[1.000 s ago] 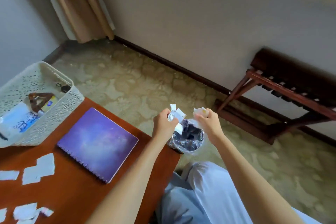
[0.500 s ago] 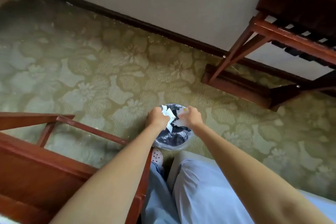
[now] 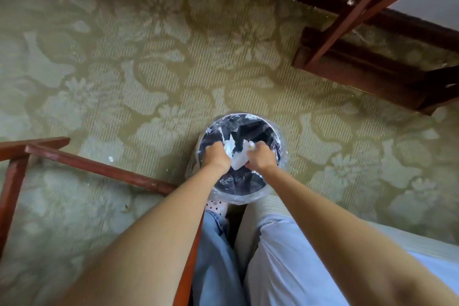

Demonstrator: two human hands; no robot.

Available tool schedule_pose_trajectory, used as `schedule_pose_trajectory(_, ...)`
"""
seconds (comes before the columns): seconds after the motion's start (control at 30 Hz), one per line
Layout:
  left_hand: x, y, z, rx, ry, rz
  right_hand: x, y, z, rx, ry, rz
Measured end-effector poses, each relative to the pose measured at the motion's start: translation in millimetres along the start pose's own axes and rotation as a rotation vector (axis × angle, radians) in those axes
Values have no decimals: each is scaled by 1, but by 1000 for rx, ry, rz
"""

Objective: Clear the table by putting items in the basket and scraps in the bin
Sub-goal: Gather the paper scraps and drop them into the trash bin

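Both hands over the bin, centre of frame just below the middle, standing on the patterned carpet; left hand and right hand sit side by side inside the rim line, fingers curled in and clenched on the paper scraps; scraps bunch between the two fists, white pieces poking up and one larger piece hanging toward the lower frame; crumpled, so no useful long axis. Key relation: the bin's dark lined mouth is directly under the scraps, so the drop is straight down, no sideways travel needed; neither hand is nearer, both share the load. Margins: left fist is close to the left rim, right fist has more liner showing around it, so I'd judge the left side the likelier place for a piece to spill. Loose plastic liner overhangs the rim. Table rail at lower left, my knees at the bottom, wooden rack upper right, all apart from the bin; one white fleck lies on the carpet near the rail.
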State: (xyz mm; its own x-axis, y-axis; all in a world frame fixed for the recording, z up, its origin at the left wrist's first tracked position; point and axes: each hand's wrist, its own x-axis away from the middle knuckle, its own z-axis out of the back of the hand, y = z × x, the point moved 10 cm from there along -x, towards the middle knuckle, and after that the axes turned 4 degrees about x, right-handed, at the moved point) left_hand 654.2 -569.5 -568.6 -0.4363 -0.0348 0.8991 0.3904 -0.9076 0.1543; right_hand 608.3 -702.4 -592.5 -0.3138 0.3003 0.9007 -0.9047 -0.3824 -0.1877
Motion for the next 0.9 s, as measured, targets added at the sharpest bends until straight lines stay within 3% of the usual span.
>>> schedule_pose_trajectory(0.23, 15, 3, 13, 31, -37, -15, 22, -7, 21, 113, 28, 28)
schedule_pose_trajectory(0.4, 63, 19, 63, 100, 24, -56, 77, -44, 57, 176, 150, 129)
schedule_pose_trajectory(0.7, 255, 27, 237, 404, 408, -225, 298, -184, 123, 220, 385, 604)
schedule_pose_trajectory(0.9, 434, -51, 314, 509, 771, -309, 482, -235, 121, 205, 471, 924)
